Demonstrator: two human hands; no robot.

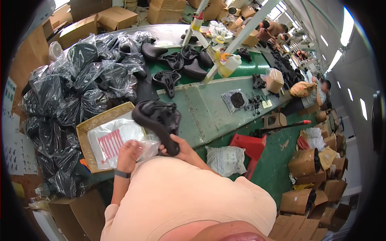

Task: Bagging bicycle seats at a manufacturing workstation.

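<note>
A black bicycle saddle (156,117) is held up in front of me, its underside facing up and its narrow nose pointing toward me. Closed around that nose is my right hand (183,150). My left hand (129,153) pinches a transparent plastic bag (149,148), whose other end lies against the saddle's nose. Just beyond my left hand, an open cardboard box (83,140) contains a stack of flat plastic bags (96,140) with red print.
Bagged black saddles (80,88) are heaped on the left. Several unbagged saddles (167,80) lie on the green workbench (201,116) ahead, near a white metal post (237,36). A red pallet jack (250,150) and a white sack (225,160) are at right. Cardboard boxes (301,164) line the far right.
</note>
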